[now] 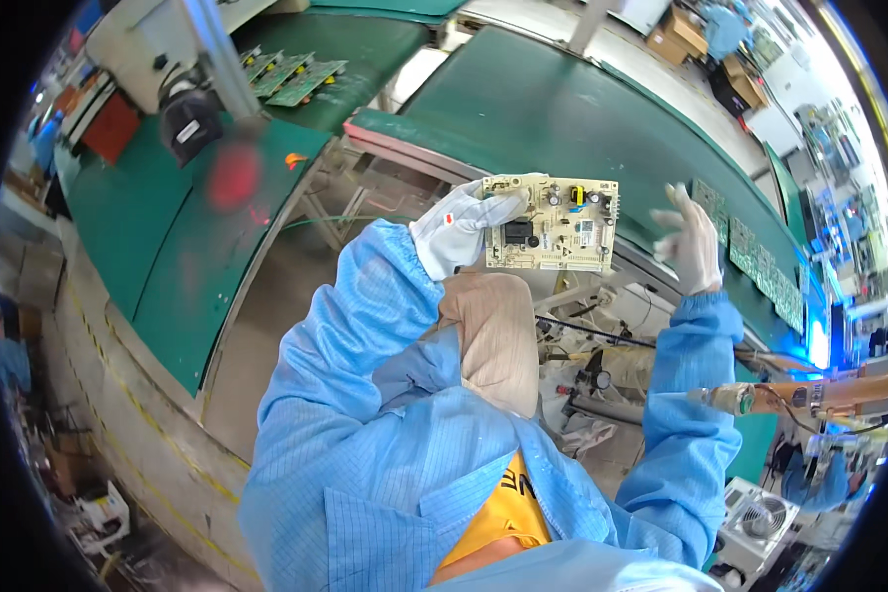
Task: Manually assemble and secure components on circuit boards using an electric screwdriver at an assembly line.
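Observation:
My left hand (pixel 459 229), in a white glove, grips a cream-coloured circuit board (pixel 567 242) by its left edge. The board's component side faces up, showing a black relay-like block, round capacitors and a small yellow transformer. Off to the right, my gloved right hand (pixel 691 242) is raised with its fingers apart and nothing in it, clear of the board. Just beyond that hand, several green circuit boards (pixel 752 261) lie in a row along the green belt (pixel 533 109).
At the left stands a green-topped table (pixel 158 257), with an orange scrap (pixel 295 160) near its edge. More circuit boards (pixel 306 83) rest on a green surface at the upper left. A tool with a metal tip (pixel 735 399) reaches in over my right forearm.

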Demonstrator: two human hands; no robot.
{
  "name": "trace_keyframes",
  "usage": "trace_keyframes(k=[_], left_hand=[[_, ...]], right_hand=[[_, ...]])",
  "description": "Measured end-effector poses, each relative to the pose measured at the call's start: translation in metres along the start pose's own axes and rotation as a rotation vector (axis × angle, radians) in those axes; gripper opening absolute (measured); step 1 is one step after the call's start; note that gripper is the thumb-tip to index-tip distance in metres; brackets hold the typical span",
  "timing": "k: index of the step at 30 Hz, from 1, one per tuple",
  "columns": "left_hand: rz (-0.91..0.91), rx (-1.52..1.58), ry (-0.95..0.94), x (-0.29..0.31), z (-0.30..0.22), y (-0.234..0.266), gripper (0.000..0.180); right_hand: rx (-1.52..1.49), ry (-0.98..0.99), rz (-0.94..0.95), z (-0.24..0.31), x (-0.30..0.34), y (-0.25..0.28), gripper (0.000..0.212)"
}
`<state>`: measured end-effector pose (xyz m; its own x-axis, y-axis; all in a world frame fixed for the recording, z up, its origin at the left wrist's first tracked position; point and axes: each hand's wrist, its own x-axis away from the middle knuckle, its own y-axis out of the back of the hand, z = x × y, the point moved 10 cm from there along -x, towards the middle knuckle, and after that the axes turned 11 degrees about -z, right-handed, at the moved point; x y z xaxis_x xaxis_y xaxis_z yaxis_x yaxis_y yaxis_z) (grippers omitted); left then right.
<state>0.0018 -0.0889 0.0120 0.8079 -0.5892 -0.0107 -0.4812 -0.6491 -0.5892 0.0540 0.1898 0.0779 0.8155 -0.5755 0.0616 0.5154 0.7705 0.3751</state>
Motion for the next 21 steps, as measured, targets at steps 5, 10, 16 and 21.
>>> trace_keyframes(k=[5,10,16,21], left_hand=[[-0.186,0.040,-0.134,0.048,-0.049,0.058,0.056],[-0.499,0.071,-0.322,0.120,-0.105,0.145,0.047],[-0.779,0.146,-0.463,0.197,-0.153,0.198,0.045],[-0.856,0.082,-0.478,0.231,-0.168,0.220,0.047]], right_hand=[[0.275,0.151,-0.317,-0.070,-0.032,0.044,0.039],[0.195,0.118,-0.476,-0.077,-0.019,0.046,0.030],[0.211,0.137,-0.533,-0.085,-0.017,0.053,0.029],[0.120,0.074,-0.561,-0.086,-0.013,0.050,0.031]])
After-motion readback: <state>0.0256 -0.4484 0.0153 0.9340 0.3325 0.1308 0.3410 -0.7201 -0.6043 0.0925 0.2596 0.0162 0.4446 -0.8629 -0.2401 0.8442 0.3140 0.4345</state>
